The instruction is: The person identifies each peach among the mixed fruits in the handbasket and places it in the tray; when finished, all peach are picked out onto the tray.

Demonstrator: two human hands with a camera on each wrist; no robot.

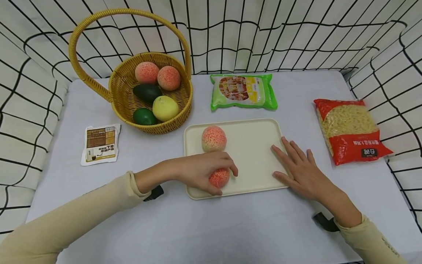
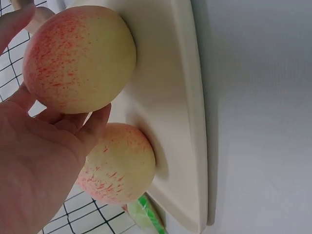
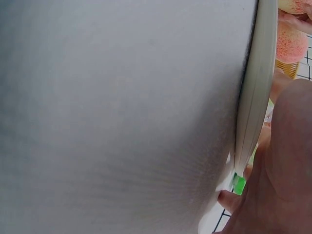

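Observation:
My left hand (image 1: 201,169) curves over a pink-and-yellow peach (image 1: 219,178) at the near left of a cream tray (image 1: 254,154). In the left wrist view, its thumb and fingers are around the sides of that peach (image 2: 80,61). A second peach (image 1: 214,139) sits on the tray just beyond, at the far left. At the tray's right edge my right hand (image 1: 301,174) rests with fingers spread, thumb and fingertips over the rim, holding nothing. Only part of this hand (image 3: 282,161) and the tray's side (image 3: 258,83) show in the right wrist view.
A wicker basket (image 1: 118,93) with a tall handle holds two peaches, a yellow fruit and two dark green ones. A brown-and-white packet (image 1: 100,144) lies at left, a green bag (image 1: 244,91) behind the tray, a red pasta bag (image 1: 351,130) at right. Black wire grid surrounds the table.

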